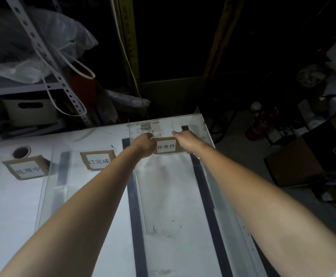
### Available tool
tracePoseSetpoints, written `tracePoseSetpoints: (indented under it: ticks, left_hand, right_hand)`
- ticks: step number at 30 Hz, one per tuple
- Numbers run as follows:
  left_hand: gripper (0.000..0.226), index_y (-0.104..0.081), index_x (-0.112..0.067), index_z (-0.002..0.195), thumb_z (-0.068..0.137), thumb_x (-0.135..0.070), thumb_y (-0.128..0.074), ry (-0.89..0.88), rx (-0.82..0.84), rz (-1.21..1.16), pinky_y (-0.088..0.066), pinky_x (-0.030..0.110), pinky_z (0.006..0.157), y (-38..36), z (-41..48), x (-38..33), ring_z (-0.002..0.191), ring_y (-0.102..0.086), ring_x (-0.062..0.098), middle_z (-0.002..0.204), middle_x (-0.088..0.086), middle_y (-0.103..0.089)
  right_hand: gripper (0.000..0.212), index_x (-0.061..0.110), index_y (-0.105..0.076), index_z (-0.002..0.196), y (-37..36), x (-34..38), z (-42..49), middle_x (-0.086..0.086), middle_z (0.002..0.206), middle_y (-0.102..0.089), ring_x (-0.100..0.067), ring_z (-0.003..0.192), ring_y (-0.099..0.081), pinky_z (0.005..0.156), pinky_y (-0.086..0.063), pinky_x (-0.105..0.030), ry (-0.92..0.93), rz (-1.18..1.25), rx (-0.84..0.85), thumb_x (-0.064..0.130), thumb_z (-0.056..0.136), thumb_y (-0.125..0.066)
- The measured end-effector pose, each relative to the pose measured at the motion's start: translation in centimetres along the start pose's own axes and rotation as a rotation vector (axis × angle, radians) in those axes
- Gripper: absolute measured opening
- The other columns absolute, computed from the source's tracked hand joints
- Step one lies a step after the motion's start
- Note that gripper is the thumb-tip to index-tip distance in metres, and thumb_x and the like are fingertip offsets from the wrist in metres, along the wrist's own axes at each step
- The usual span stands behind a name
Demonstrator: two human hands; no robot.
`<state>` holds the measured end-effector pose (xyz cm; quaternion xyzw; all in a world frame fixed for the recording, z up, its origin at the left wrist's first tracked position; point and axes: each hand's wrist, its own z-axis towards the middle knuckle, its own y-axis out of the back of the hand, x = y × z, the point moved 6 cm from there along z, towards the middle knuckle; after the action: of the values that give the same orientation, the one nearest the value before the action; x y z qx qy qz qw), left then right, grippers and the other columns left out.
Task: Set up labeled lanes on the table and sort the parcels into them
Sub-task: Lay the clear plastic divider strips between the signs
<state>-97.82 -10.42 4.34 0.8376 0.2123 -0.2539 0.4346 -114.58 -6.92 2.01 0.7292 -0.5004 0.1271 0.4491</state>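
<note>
A white table is split into lanes by dark tape strips. Three white paper labels framed in brown tape lie near its far edge. The left label and the middle label lie flat and untouched. My left hand presses the left edge of the right label, fingers curled on it. My right hand presses its right edge. Both arms reach far forward. No parcels are in view.
A round hole sits in the table at the far left. Behind the table stand a shelf with a plastic bag and a white bin. Cardboard boxes and clutter lie on the floor to the right.
</note>
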Motion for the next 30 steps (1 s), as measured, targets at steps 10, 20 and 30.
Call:
tracePoseSetpoints:
  ticks: [10,20,30]
  left_hand:
    - [0.050,-0.043,-0.010,0.149,0.100,-0.018,-0.050,-0.042,-0.006,0.045,-0.044,0.036,0.099,1.7,-1.3,-2.2,0.132,-0.049,0.033,0.147,0.016,-0.049]
    - [0.043,-0.051,-0.014,0.142,0.100,-0.024,-0.052,-0.061,-0.184,0.202,-0.045,0.043,0.106,8.3,-9.7,-5.5,0.127,-0.053,0.031,0.139,0.014,-0.056]
    - [0.043,-0.056,-0.014,0.136,0.095,-0.026,-0.049,0.214,-0.425,0.355,-0.047,0.035,0.091,18.0,-28.4,-0.9,0.115,-0.058,0.029,0.131,0.010,-0.062]
  right_hand:
    - [0.054,0.009,-0.056,0.134,2.9,1.0,-1.1,-0.011,0.132,-0.059,-0.031,0.117,-0.057,0.096,-0.049,-0.040,-0.004,-0.247,0.078,0.050,0.101,-0.045]
    - [0.054,0.012,-0.054,0.140,7.4,6.0,-6.3,-0.011,0.136,-0.059,-0.029,0.123,-0.056,0.101,-0.046,-0.042,0.164,-0.420,0.076,0.048,0.099,-0.050]
    - [0.066,0.012,-0.045,0.146,5.5,14.2,-17.0,-0.012,0.147,-0.048,-0.032,0.127,-0.051,0.104,-0.045,-0.046,0.400,-0.612,0.172,0.054,0.096,-0.051]
